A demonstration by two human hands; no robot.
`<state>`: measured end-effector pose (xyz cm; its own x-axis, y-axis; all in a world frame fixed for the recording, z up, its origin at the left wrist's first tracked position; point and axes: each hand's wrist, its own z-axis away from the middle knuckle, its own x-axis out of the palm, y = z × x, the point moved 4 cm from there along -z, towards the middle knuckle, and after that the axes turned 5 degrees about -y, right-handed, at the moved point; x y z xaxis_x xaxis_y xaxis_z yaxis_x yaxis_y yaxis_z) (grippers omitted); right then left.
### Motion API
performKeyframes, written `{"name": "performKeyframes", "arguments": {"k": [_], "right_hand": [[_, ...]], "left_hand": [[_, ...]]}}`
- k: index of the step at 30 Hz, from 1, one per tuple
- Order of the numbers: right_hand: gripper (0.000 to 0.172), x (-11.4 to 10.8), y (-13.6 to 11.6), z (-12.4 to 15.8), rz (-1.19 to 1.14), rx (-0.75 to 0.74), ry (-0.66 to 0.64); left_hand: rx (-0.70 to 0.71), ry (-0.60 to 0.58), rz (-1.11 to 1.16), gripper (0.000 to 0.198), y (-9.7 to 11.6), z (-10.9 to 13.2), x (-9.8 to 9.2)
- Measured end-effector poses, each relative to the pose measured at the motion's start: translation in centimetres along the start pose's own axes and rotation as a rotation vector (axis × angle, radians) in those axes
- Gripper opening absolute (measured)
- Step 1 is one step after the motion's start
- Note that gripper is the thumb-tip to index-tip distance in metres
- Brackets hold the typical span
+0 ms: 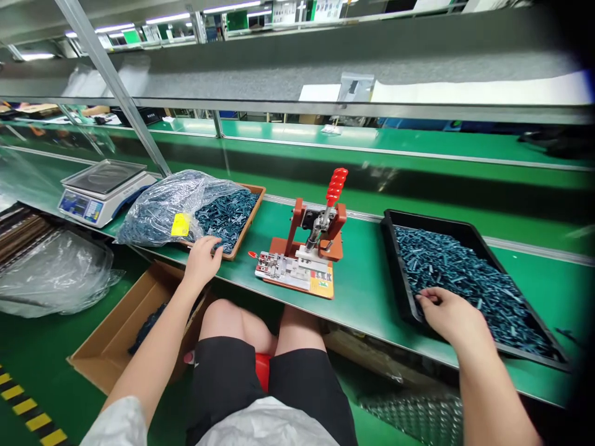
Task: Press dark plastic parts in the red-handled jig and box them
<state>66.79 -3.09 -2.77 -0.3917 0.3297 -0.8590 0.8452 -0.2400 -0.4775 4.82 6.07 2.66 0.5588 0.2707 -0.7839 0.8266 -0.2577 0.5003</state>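
My left hand [203, 261] is at the near edge of a brown tray [251, 218], its fingers bent together over small dark blue plastic parts [227, 214]; what they pinch is too small to make out. My right hand [449, 313] reaches over the near left wall of a black tray [395, 263] full of thin dark blue pieces [458, 275]. Its thumb and fingertips are pinched together, and whatever lies between them is hidden. Between the hands stands a hand-operated toggle press [316, 232] with an upright red handle [336, 186] and a metal fixture [290, 271] at its base.
A clear plastic bag [158, 204] of parts lies partly over the brown tray. Left of it sits a weighing scale [105, 192]. Below the bench edge is an open cardboard box [111, 328]. A metal post [116, 87] and an overhead shelf [260, 80] frame the green bench [362, 266].
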Motion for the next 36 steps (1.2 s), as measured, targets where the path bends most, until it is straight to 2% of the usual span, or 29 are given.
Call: {"name": "performKeyframes", "arguments": {"k": [1,3,5,7,12,15,17,20,23,24,26,29,32,34,36], "right_hand": [[0.015,0.0,-0.1,0.3,0.019,0.053,-0.034],[0.017,-0.6,-0.8,1.1,0.045,0.140,-0.003],[0.024,-1.6,-1.7,2.0,0.018,0.184,0.101],[0.028,-2.2,-2.5,2.5,-0.054,0.201,0.148],[0.028,-3.3,-2.3,1.4,-0.329,0.237,0.004],[0.025,-3.8,-1.4,0.8,-0.542,0.340,-0.039],[0.023,-3.9,-1.0,0.8,-0.600,0.397,-0.025],[0.022,-3.9,-0.6,0.9,-0.645,0.424,0.015],[0.027,-4.0,-0.6,1.0,-0.836,0.360,0.075],[0.029,-4.2,-0.8,1.0,-0.931,0.327,0.107],[0.034,-4.4,-1.4,1.0,-1.110,0.273,0.143],[0.043,-4.2,-3.6,1.2,-1.290,0.209,0.081],[0.045,-3.2,-6.4,1.7,-1.400,0.165,0.010],[0.045,-2.0,-8.1,2.1,-1.443,0.160,-0.035],[0.044,-0.5,-9.6,2.5,-1.434,0.151,-0.095]], "left_hand": [[-0.005,-0.038,-0.002,0.034,0.5,-2.1,0.7],[-0.055,-0.147,-0.069,0.035,0.5,-5.3,2.3],[-0.103,-0.247,-0.168,0.033,-0.1,-7.1,3.6],[-0.104,-0.294,-0.248,0.035,-0.7,-7.7,4.4],[-0.138,-0.239,-0.348,0.048,-1.7,-7.9,4.3],[-0.216,-0.243,-0.312,0.039,-1.6,-7.8,4.0],[-0.253,-0.240,-0.255,0.027,-1.4,-7.7,4.0],[-0.275,-0.167,-0.172,0.011,-1.1,-7.6,3.7],[-0.259,-0.061,-0.118,0.005,-0.9,-7.5,3.1],[-0.258,-0.028,-0.086,0.008,-0.9,-7.5,2.9],[-0.285,0.021,0.028,0.019,-1.0,-7.4,2.4],[-0.362,0.092,0.353,0.025,-0.7,-7.0,1.6],[-0.406,0.152,0.779,0.029,1.4,-5.7,0.4],[-0.405,0.082,1.012,0.039,4.1,-4.4,-0.1],[-0.396,-0.090,1.145,0.045,7.0,-2.7,0.1]]}}
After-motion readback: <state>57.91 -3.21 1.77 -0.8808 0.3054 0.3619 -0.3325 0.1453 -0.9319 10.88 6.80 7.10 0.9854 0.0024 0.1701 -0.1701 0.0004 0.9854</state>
